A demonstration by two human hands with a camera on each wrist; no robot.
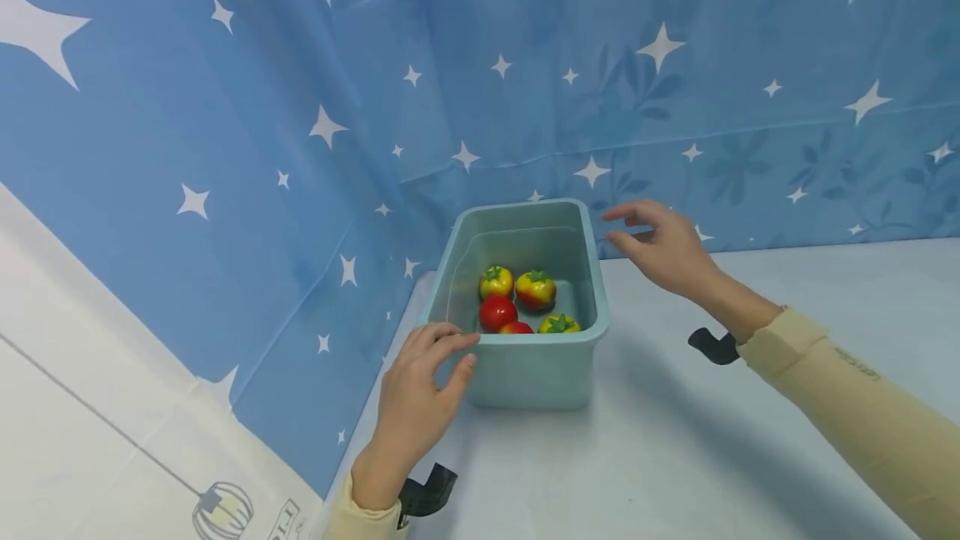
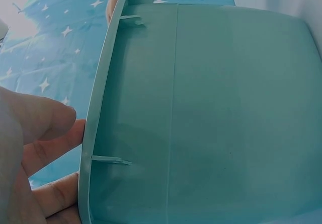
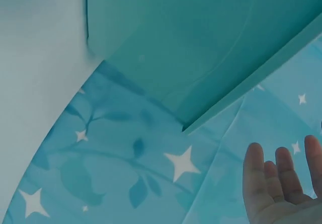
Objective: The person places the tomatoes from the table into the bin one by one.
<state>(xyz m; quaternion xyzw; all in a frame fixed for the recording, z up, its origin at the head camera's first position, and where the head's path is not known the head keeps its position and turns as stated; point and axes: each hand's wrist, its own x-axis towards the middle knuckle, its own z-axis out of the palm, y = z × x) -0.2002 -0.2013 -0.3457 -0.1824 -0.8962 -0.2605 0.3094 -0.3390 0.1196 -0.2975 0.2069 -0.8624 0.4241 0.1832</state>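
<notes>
A pale teal plastic bin stands on the table, its outer wall filling most of the left wrist view. Inside lie several glossy, tomato-like fruits; a red one and a yellow-red one with a green leafy top show clearly. The near rim partly hides the closest fruits. My left hand is at the bin's near left corner, fingertips at the rim and thumb apart from it. Beside the far right corner, my right hand hovers with loosely bent fingers and nothing in them, apart from the bin.
A blue curtain with white stars hangs close behind and to the left of the bin. White tabletop extends in front and to the right. Black straps are at both wrists, below tan sleeves.
</notes>
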